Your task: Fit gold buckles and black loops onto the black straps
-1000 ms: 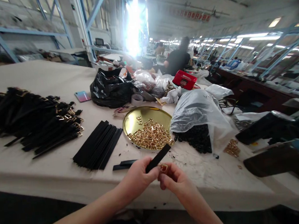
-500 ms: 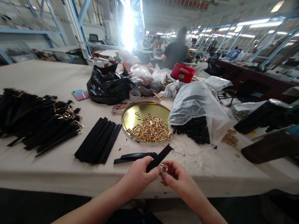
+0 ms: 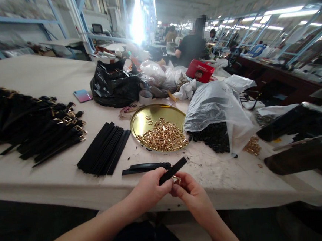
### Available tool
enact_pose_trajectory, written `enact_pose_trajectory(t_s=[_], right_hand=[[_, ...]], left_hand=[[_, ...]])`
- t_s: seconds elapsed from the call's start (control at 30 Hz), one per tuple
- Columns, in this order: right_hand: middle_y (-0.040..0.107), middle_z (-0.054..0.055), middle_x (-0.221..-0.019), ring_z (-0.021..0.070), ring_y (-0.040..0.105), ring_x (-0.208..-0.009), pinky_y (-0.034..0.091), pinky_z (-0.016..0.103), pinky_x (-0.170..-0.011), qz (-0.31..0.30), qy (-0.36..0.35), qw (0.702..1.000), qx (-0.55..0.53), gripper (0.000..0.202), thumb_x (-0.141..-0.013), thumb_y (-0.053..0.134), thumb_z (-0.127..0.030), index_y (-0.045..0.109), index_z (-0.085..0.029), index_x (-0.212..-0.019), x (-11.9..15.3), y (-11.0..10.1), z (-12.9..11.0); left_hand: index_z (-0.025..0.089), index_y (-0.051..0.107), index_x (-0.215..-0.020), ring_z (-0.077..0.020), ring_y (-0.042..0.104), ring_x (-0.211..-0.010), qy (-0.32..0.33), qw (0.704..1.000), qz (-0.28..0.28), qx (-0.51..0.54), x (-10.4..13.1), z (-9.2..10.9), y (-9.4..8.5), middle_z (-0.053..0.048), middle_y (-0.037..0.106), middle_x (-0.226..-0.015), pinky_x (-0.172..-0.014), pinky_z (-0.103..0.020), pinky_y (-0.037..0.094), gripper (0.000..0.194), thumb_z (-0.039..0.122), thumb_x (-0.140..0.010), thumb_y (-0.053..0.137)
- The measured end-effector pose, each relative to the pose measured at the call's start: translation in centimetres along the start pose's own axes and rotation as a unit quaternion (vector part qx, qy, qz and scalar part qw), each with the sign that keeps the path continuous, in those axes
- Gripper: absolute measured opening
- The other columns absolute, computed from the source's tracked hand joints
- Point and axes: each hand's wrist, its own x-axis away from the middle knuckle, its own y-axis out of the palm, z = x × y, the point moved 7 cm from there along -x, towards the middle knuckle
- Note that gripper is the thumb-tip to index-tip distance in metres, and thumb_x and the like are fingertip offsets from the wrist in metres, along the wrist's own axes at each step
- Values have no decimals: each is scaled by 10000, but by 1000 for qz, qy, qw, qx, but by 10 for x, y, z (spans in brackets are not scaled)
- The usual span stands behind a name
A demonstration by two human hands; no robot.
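My left hand (image 3: 152, 186) is closed around a black strap (image 3: 174, 170), whose free end points up and to the right. Close against it, my right hand (image 3: 191, 188) pinches a gold buckle (image 3: 177, 179) at the strap's lower side. Fingers partly cover the place where buckle and strap meet. Just beyond my hands lies a folded black strap (image 3: 145, 168) on the table. Farther off, a round gold tray (image 3: 138, 119) carries a heap of gold buckles (image 3: 164, 135). To its left is a stack of flat black straps (image 3: 103, 149).
A large pile of black straps with buckles (image 3: 35, 123) covers the table's left side. A clear plastic bag (image 3: 212, 103) spills small black pieces (image 3: 215, 136) right of the tray. Dark cylinders (image 3: 295, 158) stand at the right. A black bag (image 3: 113, 85) and a phone (image 3: 83, 95) lie behind.
The camera view has shifted slightly. My right fingers have closed in nearer to my left thumb, covering more of the buckle. The strap stays in my left hand.
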Motion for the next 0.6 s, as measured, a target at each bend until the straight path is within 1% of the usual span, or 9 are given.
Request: enact_pose_trajectory(t_s=[0.1,0.17,0.23,0.33,0.37,0.43,0.5,0.6], right_hand=[[628,4,-722,156,565,-721,441,278,-687,27,-25,998,42,222,-715,645,-357,646,-181,-849,-5,-6,-4],[625,-4,-694,142,552,-679,439,264,-660,55,-18,998,29,212,-690,674,-343,659,-180,-826,-8,-13,-1],[611,-21,-663,110,527,-600,441,240,-602,108,1,994,-31,221,-671,696,-330,660,-186,-834,-10,-22,6],[602,-39,-681,74,530,-569,467,202,-579,183,31,968,-168,236,-621,742,-305,658,-206,-818,-10,-30,17],[603,-43,-693,63,535,-564,475,186,-572,192,43,958,-208,243,-600,759,-292,660,-209,-805,-10,-30,20],[608,-49,-702,44,538,-545,483,152,-548,186,70,944,-263,259,-570,780,-267,665,-209,-795,-11,-25,24],[619,-50,-708,32,542,-531,486,128,-529,173,92,935,-294,259,-566,785,-248,669,-206,-794,-11,-20,26],[628,-51,-704,35,565,-547,502,125,-544,162,103,926,-325,255,-575,784,-229,671,-206,-801,-10,-18,27]], left_hand=[[152,548,-755,-138,503,-662,-5,999,-38,26,-2,-4,4,8,571,-718,-559,-216,339,134,265,-759,477],[157,528,-773,-118,472,-605,-14,996,-64,65,-1,-9,6,27,530,-658,-533,-207,331,191,331,-797,453],[164,486,-764,-97,417,-527,-34,991,-76,107,1,-16,7,53,457,-569,-500,-198,317,271,403,-841,383],[170,447,-732,-85,366,-481,-59,986,-88,131,5,-25,7,69,395,-515,-479,-191,299,313,434,-857,333],[170,446,-718,-84,363,-481,-64,985,-95,127,7,-27,8,68,396,-517,-478,-191,296,313,431,-854,339],[168,453,-698,-85,366,-489,-70,985,-111,110,10,-29,9,63,404,-528,-479,-192,291,313,426,-846,356],[167,454,-682,-86,373,-500,-74,986,-114,95,11,-31,8,60,409,-539,-483,-193,288,318,425,-843,363],[164,469,-703,-87,369,-497,-74,987,-110,95,13,-33,6,61,398,-536,-479,-191,288,328,431,-850,347]])
